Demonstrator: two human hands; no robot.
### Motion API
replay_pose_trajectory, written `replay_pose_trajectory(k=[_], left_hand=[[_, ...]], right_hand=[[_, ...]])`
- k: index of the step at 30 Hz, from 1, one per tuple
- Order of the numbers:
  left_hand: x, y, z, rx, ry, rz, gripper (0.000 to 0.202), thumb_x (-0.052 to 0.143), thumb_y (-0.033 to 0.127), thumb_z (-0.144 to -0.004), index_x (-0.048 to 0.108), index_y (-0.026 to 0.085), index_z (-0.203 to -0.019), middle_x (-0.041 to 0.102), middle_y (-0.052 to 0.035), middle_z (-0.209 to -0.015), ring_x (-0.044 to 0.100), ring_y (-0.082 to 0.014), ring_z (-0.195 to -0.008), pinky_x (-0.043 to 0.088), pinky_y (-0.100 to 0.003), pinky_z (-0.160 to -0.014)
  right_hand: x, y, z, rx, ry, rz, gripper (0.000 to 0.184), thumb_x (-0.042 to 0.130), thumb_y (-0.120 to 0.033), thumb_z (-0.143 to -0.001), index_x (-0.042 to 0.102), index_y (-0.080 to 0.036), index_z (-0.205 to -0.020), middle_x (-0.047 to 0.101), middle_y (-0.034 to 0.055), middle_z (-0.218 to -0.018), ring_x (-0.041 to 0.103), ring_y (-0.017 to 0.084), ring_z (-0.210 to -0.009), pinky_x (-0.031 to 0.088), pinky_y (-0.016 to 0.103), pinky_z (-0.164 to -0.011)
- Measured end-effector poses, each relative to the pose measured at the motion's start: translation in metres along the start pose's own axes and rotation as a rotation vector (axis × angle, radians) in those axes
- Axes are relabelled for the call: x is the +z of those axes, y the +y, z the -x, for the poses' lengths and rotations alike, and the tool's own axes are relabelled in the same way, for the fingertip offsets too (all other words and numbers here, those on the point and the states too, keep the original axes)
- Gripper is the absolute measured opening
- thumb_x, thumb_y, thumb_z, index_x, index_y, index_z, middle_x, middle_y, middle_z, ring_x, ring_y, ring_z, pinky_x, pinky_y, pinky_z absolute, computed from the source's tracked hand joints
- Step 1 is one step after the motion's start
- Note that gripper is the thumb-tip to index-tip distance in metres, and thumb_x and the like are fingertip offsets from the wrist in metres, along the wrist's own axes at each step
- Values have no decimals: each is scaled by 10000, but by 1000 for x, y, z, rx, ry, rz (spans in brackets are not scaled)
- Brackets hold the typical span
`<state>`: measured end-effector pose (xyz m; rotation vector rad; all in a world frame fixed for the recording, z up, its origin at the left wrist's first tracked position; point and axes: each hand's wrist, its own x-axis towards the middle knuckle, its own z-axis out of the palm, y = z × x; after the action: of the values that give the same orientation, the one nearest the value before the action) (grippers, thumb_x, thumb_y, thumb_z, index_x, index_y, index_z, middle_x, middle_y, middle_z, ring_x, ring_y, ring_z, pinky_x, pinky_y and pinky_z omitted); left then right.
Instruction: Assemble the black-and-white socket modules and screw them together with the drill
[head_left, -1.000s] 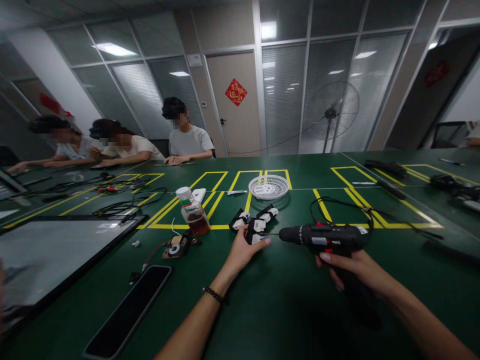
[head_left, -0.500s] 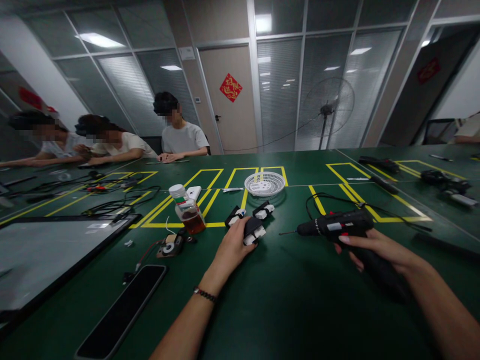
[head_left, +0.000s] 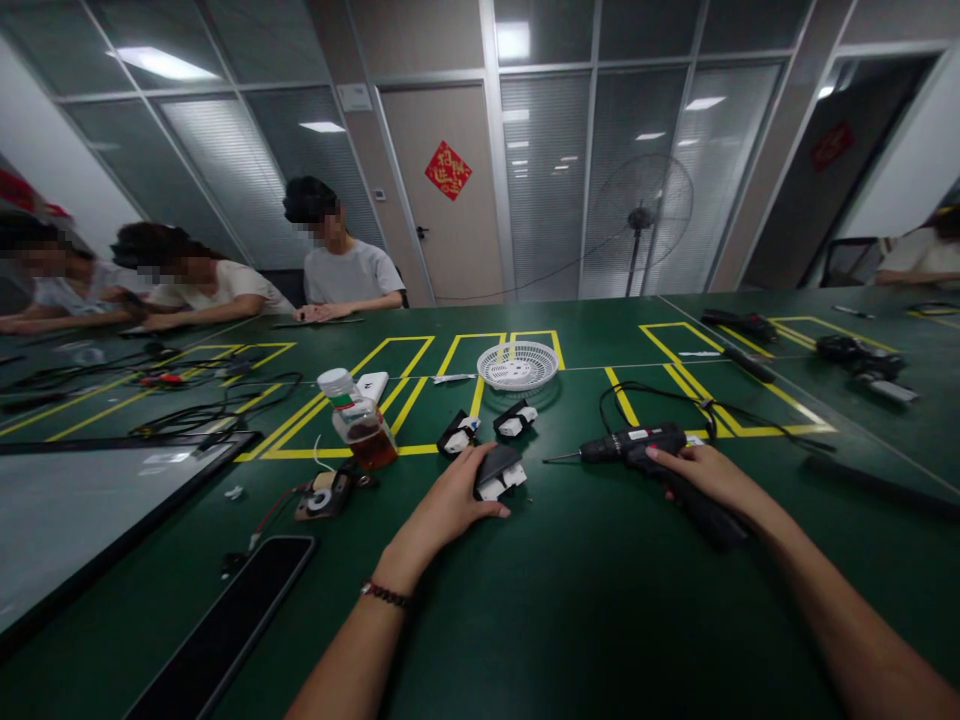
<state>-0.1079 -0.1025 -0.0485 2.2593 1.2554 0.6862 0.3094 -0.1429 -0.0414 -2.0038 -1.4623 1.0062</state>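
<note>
My left hand (head_left: pixel 457 500) is closed round the left side of a small black-and-white part (head_left: pixel 501 474) on the green table. Its fingers hide part of the piece. Just beyond it sit two similar black-and-white pieces, one at the left (head_left: pixel 459 434) and one at the right (head_left: pixel 517 420). My right hand (head_left: pixel 694 475) grips a black cordless drill (head_left: pixel 637 442) at the handle. The drill is turned on its side, low over the table or resting on it; I cannot tell which. Its thin bit points left toward the part, with a gap between.
Farther back is a white plastic basket (head_left: pixel 517 366). Left of my hand are a bottle of brown liquid (head_left: pixel 360 420), a small wired motor-like device (head_left: pixel 325 492) and a phone (head_left: pixel 225 630). Black cables (head_left: pixel 667 395) lie behind the drill. Several people sit across the table.
The drill has shifted left and been lowered toward the table, still in my right hand. My left thumb now lies in front of the part. The whole view has turned slightly right.
</note>
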Motion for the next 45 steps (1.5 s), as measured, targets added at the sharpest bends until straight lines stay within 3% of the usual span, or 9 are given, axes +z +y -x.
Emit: replay_pose_trajectory(k=[4, 9, 13, 16, 19, 21, 27, 41, 45], left_hand=[[-5, 2, 4, -43, -89, 72, 926, 797, 373, -637, 379, 241, -1452, 443, -112, -1456, 421, -318, -1328, 305, -458, -1108], [-7, 4, 3, -69, -41, 120, 853, 807, 361, -618, 476, 241, -1395, 516, -102, -1399, 483, -318, -1271, 336, -460, -1081], [-8, 11, 0, -148, -32, 221, 816, 818, 398, -601, 535, 215, -1345, 588, -123, -1305, 573, -321, -1151, 423, -455, -992], [-5, 19, -2, -185, -41, 318, 813, 823, 402, -600, 536, 195, -1331, 626, -127, -1236, 629, -289, -1039, 484, -418, -904], [2, 27, -5, -197, 11, 395, 799, 836, 386, -590, 544, 194, -1309, 636, -125, -1213, 655, -253, -942, 522, -375, -813], [7, 32, -6, -182, 48, 428, 781, 836, 378, -598, 543, 200, -1300, 639, -116, -1206, 656, -242, -935, 531, -356, -789], [16, 43, -7, -89, 150, 386, 699, 793, 318, -667, 521, 222, -1304, 634, -84, -1214, 631, -240, -1049, 528, -344, -834], [13, 39, -5, 63, 176, 96, 717, 778, 256, -654, 502, 233, -1316, 587, -80, -1298, 557, -264, -1182, 428, -405, -1005], [5, 26, -7, -26, 304, 41, 702, 775, 316, -659, 508, 222, -1301, 579, -100, -1296, 550, -298, -1179, 412, -434, -1005]], right_hand=[[4, 2, 0, -125, 193, 355, 666, 444, -755, -804, 705, -146, -747, 697, 140, -751, 662, 274, -702, 464, 362, -622], [4, -8, 18, -140, 345, 551, 614, 421, -696, -852, 729, -166, -865, 686, 149, -795, 650, 309, -735, 452, 391, -616], [15, -38, 40, -447, 553, 482, 441, 477, -535, -910, 679, -184, -1084, 671, 151, -1037, 602, 335, -1002, 465, 449, -784], [47, -66, 53, -623, 242, 79, 338, 537, -461, -912, 664, -205, -1093, 681, 91, -1037, 629, 247, -956, 487, 395, -838], [93, -87, 57, -468, -228, -439, 370, 605, -483, -868, 642, -168, -1060, 707, 86, -936, 666, 224, -872, 540, 328, -692], [121, -96, 53, -334, -403, -652, 392, 649, -470, -843, 624, -147, -1062, 708, 115, -990, 670, 220, -893, 553, 304, -656], [157, -105, 29, -280, -395, -825, 416, 718, -470, -786, 641, -138, -1024, 709, 90, -903, 650, 162, -725, 531, 240, -533], [156, -90, 9, -351, -402, -689, 428, 677, -548, -789, 678, -120, -765, 628, 8, -617, 561, 103, -499, 481, 223, -488], [153, -84, 6, -295, -426, -753, 503, 599, -602, -826, 687, -106, -815, 626, 23, -634, 564, 112, -499, 497, 236, -479]])
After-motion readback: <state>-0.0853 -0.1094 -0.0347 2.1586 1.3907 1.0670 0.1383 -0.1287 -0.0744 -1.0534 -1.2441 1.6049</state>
